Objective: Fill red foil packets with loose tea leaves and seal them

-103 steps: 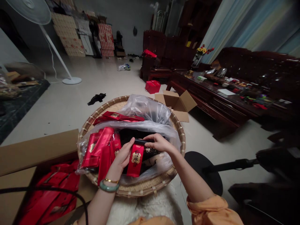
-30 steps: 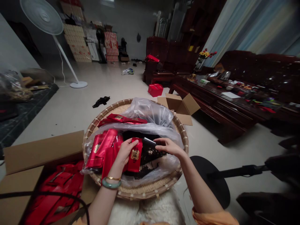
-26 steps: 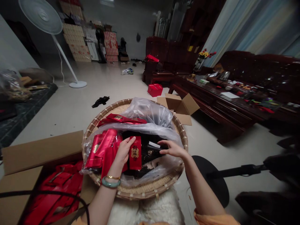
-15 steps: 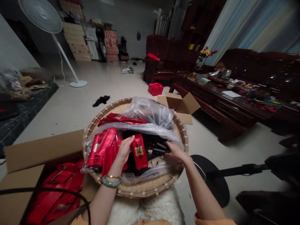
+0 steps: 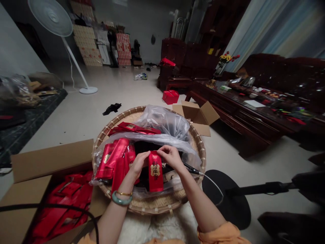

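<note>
A red packet (image 5: pixel 155 181) with a gold label and dark lettering is held upright over the basket. My left hand (image 5: pixel 139 164) pinches its top left corner, and my right hand (image 5: pixel 172 157) pinches the top right. Beyond my right wrist lies a black tong-like tool (image 5: pixel 192 168) with a white cord, its front end hidden by the hand. A clear plastic bag (image 5: pixel 165 118) lies open in the round woven basket (image 5: pixel 149 210), with dark loose material inside, partly covered by my hands. Several red packets (image 5: pixel 111 162) are heaped left of my left hand.
At lower left stands an open cardboard box (image 5: pixel 52 145) full of red packets. Another open box (image 5: pixel 194 113) is beyond the basket. A black round base (image 5: pixel 225 196) is at right, and a long dark wooden table (image 5: pixel 228 105) behind it. A white fan (image 5: pixel 87 90) stands far left.
My right hand has let go of the black tong-like tool and moved left to the packet's top edge. The packet now hangs straighter and slightly lower between both hands.
</note>
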